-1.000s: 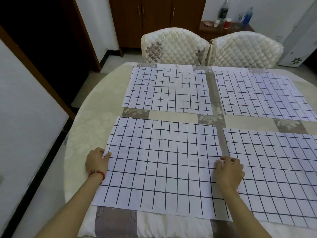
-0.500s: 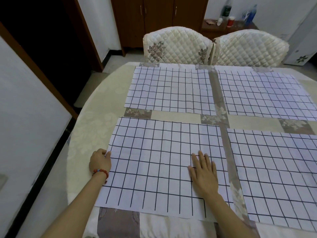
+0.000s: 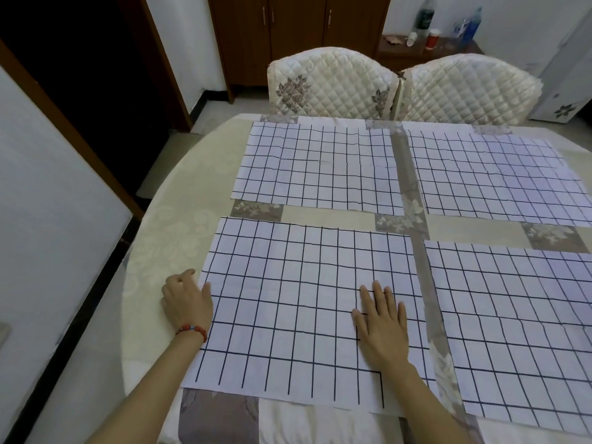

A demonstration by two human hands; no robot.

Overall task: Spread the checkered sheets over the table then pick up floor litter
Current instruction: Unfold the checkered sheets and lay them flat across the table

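Observation:
Several white sheets with a dark grid lie flat on the round table point(image 3: 166, 238): a near left sheet point(image 3: 288, 283), a near right sheet point(image 3: 519, 315), a far left sheet point(image 3: 320, 165) and a far right sheet point(image 3: 493, 177). My right hand point(image 3: 381, 325) rests flat, fingers spread, on the right part of the near left sheet. My left hand point(image 3: 187, 299) sits curled at that sheet's left edge, thumb on the paper; whether it pinches the edge is unclear. No litter shows on the visible floor.
Two quilted cream chairs point(image 3: 330, 81) point(image 3: 467, 88) stand at the table's far side. A dark wooden cabinet point(image 3: 298, 30) and a low shelf with bottles and cups point(image 3: 429, 30) line the back wall. A dark doorway point(image 3: 83, 78) opens at the left.
My right hand left the near left sheet's right edge, moved left onto the paper and opened flat. The left hand stayed at the left edge. The camera tilted slightly.

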